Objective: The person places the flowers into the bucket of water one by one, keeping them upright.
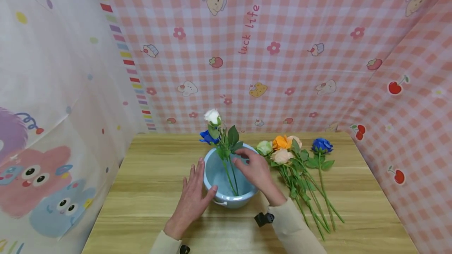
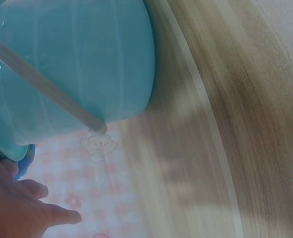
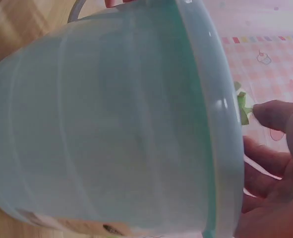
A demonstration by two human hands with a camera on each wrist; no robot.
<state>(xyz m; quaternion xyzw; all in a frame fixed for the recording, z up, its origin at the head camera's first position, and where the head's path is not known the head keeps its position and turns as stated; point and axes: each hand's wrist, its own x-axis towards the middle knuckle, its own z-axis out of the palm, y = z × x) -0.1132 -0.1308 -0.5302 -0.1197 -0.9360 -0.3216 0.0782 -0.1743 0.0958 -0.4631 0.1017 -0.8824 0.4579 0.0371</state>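
Observation:
A light blue bucket [image 1: 231, 203] stands on the table. Inside it, two flower stems [image 1: 229, 177] slant up toward the back left; a white rose [image 1: 212, 117] and a blue rose [image 1: 209, 137] top them. My left hand [image 1: 192, 195] has its fingers extended along the bucket's left rim, thumb at the front rim. My right hand [image 1: 255, 169] reaches over the right rim, its bent fingers and thumb apart beside the leaves [image 1: 233, 136]. In the right wrist view, the thumb tip of this hand [image 3: 275, 163] is right at a green leaf [image 3: 243, 107].
To the right lies a bunch of flowers: an orange rose [image 1: 281, 142], a pale peach rose [image 1: 282, 156], a light green rose [image 1: 264, 147] and a blue rose [image 1: 322, 145], stems pointing toward the front. The bucket's handle [image 2: 47, 87] hangs at its side. A checked cloth [image 1: 254, 69] hangs behind the table [image 1: 141, 207].

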